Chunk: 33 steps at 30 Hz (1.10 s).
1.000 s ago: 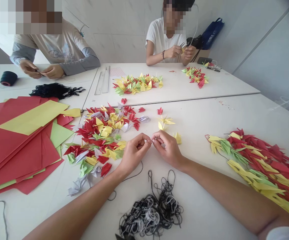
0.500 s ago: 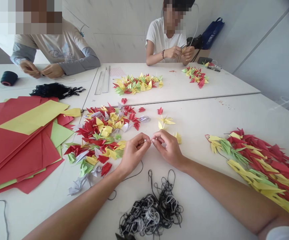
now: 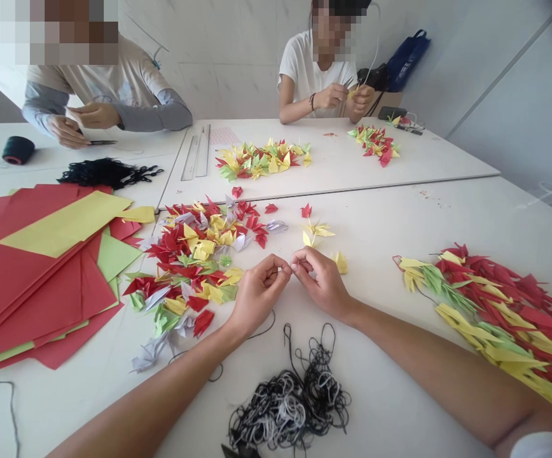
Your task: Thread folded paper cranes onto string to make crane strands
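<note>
Persons present: 3, wearer included. Wearer's hands: 2, left hand and right hand. Co-workers: 2, grey-sleeved co-worker and white-shirted co-worker. Tables: 2, abutted, near table and far table. Loose origami crane piles: 3, near pile, middle pile, far pile; cranes per pile too many to count. Strung crane bundles: 1, bundle. Colored paper stacks: 1, stack. Thread spools: 1, spool. Thread tangles: 2, black tangle and black-grey tangle. Rulers: 2, rulers. Blue tote bags: 1, bag.
</note>
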{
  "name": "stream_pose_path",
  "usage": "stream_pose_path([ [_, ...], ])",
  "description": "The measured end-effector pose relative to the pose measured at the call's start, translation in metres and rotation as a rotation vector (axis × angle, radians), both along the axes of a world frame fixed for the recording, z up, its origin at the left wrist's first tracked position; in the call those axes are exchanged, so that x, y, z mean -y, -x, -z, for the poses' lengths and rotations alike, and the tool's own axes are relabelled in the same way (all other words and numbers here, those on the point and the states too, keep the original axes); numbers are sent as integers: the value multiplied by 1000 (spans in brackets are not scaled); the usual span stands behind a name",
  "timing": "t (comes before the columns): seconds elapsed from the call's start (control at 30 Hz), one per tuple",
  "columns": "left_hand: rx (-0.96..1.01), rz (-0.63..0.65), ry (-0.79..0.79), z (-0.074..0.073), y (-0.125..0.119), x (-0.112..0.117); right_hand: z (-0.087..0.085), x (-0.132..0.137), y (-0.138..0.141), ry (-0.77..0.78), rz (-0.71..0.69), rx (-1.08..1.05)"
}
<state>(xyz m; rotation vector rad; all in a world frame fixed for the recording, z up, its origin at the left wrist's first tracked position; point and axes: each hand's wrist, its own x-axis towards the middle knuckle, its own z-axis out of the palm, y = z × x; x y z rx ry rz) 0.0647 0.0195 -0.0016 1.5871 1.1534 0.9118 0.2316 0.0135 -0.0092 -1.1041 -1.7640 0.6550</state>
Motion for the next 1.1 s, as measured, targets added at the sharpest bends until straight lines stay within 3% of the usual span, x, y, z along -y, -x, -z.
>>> stream_pose_path([
  [0.37,174,-71,99,0,1,-6,6,1,-3,105,20,-145],
  [0.63,108,-34,63,2,1,-4,3,0,-2,89,13,-101],
  [0.83,14,-31,-61,5,2,-4,-2,-2,-1,12,-16,-37],
  [1.03,-125,-71,-445,-1,0,-1,1,-1,-2,31,-53,-33],
  [1.1,-99,-16,-409,-1,0,0,2,-1,-2,34,-62,-35],
])
